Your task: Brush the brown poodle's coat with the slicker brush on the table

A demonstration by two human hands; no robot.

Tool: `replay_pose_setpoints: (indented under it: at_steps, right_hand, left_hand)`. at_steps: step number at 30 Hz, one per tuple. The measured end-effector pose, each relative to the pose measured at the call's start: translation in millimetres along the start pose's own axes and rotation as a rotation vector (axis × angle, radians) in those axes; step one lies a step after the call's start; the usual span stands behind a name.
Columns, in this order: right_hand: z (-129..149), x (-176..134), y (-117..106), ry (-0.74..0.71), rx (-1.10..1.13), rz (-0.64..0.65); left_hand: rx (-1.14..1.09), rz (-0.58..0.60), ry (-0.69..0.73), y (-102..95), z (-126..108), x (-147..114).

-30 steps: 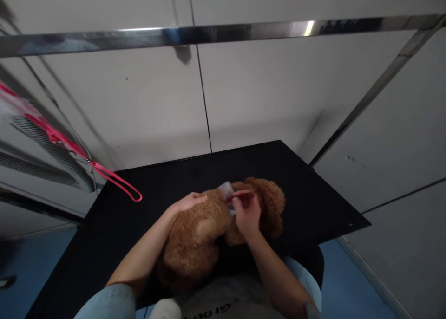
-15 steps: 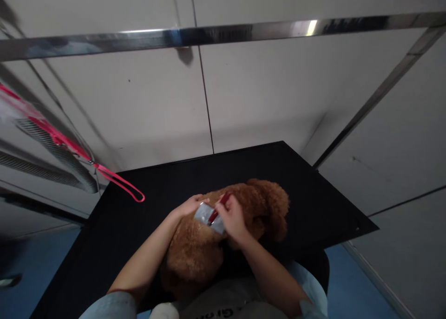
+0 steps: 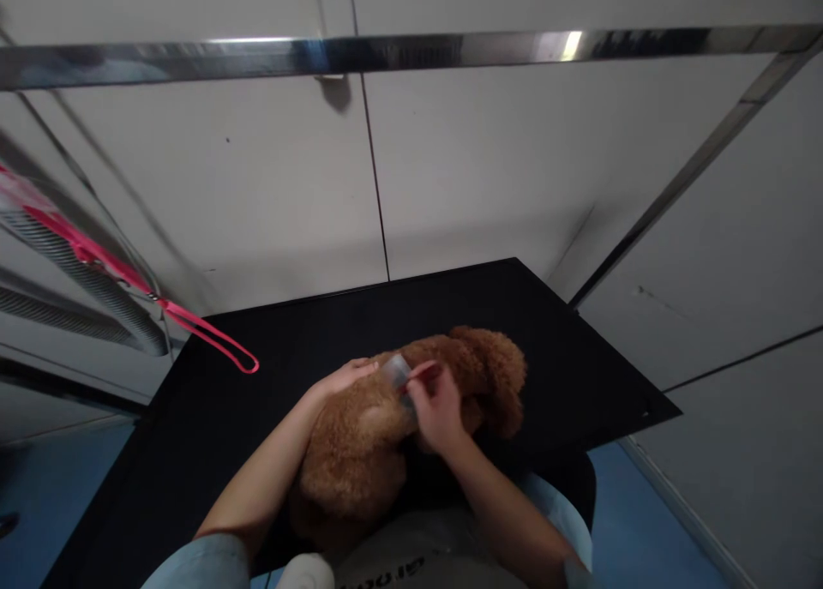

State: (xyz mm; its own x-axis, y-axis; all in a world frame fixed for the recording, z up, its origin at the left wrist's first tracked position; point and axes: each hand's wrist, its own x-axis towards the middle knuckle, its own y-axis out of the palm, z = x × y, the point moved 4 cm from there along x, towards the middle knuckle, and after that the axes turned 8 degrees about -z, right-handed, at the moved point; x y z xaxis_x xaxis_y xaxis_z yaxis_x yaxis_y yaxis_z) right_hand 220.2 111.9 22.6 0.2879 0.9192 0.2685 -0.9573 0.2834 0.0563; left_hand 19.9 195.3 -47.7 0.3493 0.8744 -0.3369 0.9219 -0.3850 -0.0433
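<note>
Our black table (image 3: 476, 293) stood by a pale wall (image 3: 289, 169). On it, the brown dog (image 3: 351, 473) lay slantwise to us, its head off to the right. The brush (image 3: 394, 368) was at its back, between our hands, nearer the right. Our left hand (image 3: 349, 375) rested open on the dog. Our right hand (image 3: 438, 407) pinched the brush; blur hid whether it touched fur.

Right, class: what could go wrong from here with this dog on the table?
The brush in the right hand is close to the left hand and might scratch it. The dog is near an edge of the table and could slip if it moves. The pink loop hangs clear of the dog, so it probably wouldn't restrain it.
</note>
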Motion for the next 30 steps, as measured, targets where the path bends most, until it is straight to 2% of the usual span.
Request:
replay_pose_setpoints:
  at_steps: [1,2,3,6,7,8,11,12,13,16,17,18,20,21,22,23,24,25,26,27,30]
  right_hand:
    - [-1,-4,5,0.025,0.015,0.116]
    - [-2,-6,7,0.049,0.025,0.171]
    - [-4,-6,5,0.063,0.03,0.139]
    - [-3,-2,-13,0.003,0.004,-0.234]
    - [-3,-3,-14,-0.026,0.001,-0.277]
    - [-3,-5,-10,-0.038,0.009,-0.219]
    - [-9,-12,17,0.04,0.063,0.166]
    - [-12,-12,21,0.076,0.073,0.198]
    - [-13,-9,20,0.095,0.07,0.142]
    - [-9,1,4,0.027,0.016,-0.218]
    - [-6,1,3,-0.013,0.007,-0.238]
    - [-3,-1,5,-0.039,0.009,-0.171]
    - [-3,-7,15,-0.035,0.031,0.075]
    - [-4,-9,18,-0.016,0.037,0.155]
    - [-6,-9,16,-0.001,0.035,0.153]
    - [-7,-6,10,-0.001,0.025,0.065]
    - [-8,-2,0,-0.022,0.009,-0.076]
    - [-7,1,-9,-0.056,-0.006,-0.219]
    - [-6,3,-15,-0.092,-0.015,-0.297]
    - [-5,4,-17,-0.115,-0.014,-0.279]
    - [-6,-1,-1,-0.036,0.029,0.11]
  left_hand:
    - [-0.005,0.005,-0.008,0.0,1,0]
    - [-0.015,0.008,-0.015,0.0,2,0]
    - [-0.032,0.008,-0.019,0.0,3,0]
    - [-0.086,0.003,-0.01,0.8,5,0]
    - [-0.08,0.0,0.003,1.2,4,0]
    - [-0.057,-0.003,0.019,1.6,3,0]
    - [0.061,-0.037,0.096,1.3,-1,-2]
    - [0.097,-0.052,0.124,0.8,-2,-4]
    - [0.123,-0.068,0.147,0.0,-3,-6]
    - [0.184,-0.116,0.175,-2.9,-2,-13]
    - [0.206,-0.129,0.178,-3.9,-2,-15]
    - [0.231,-0.141,0.184,-4.8,-1,-16]
    - [0.294,-0.191,0.225,-7.6,-2,-20]
    - [0.335,-0.241,0.274,-10.0,-3,-23]
    - [0.38,-0.298,0.345,-12.5,-5,-28]
    - [0.431,-0.339,0.427,-14.2,-6,-34]
    - [0.49,-0.347,0.503,-14.7,-7,-41]
    - [0.556,-0.322,0.561,-14.0,-7,-49]
    - [0.626,-0.271,0.592,-12.5,-5,-56]
    - [0.692,-0.212,0.597,-11.2,-2,-62]
    - [0.793,-0.131,0.569,-12.2,3,-73]
